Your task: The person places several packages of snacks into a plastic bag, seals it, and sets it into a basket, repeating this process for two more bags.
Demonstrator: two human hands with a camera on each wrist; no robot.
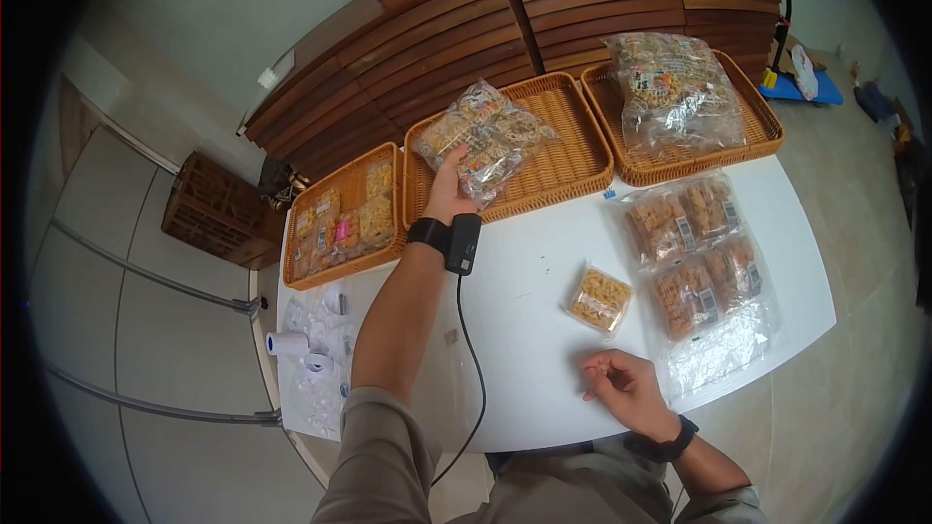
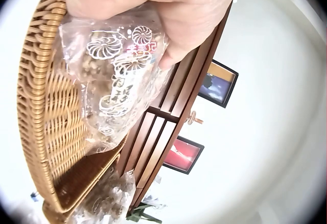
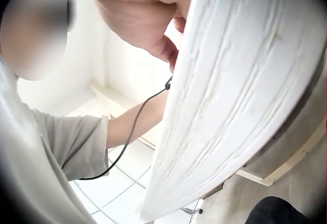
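My left hand [image 1: 451, 188] grips the near end of a clear plastic bag of snacks [image 1: 492, 141] over the middle wicker basket [image 1: 571, 114]. White print and small red characters show on this bag [image 2: 120, 76] in the left wrist view, where my thumb lies against the plastic. My right hand [image 1: 629, 388] is near the front edge of the white table [image 1: 524, 349], its fingers loosely curled with nothing visible in them. Just beyond it lies a small clear pack of yellowish snacks [image 1: 599, 299].
The right basket [image 1: 762, 121] holds a large snack bag [image 1: 677, 87]; the left basket [image 1: 301, 278] holds several small packs. Bagged brown snacks [image 1: 684, 293] lie at the table's right. Tape rolls [image 1: 317, 363] lie at the left. A black cable [image 1: 482, 359] trails from my left wrist.
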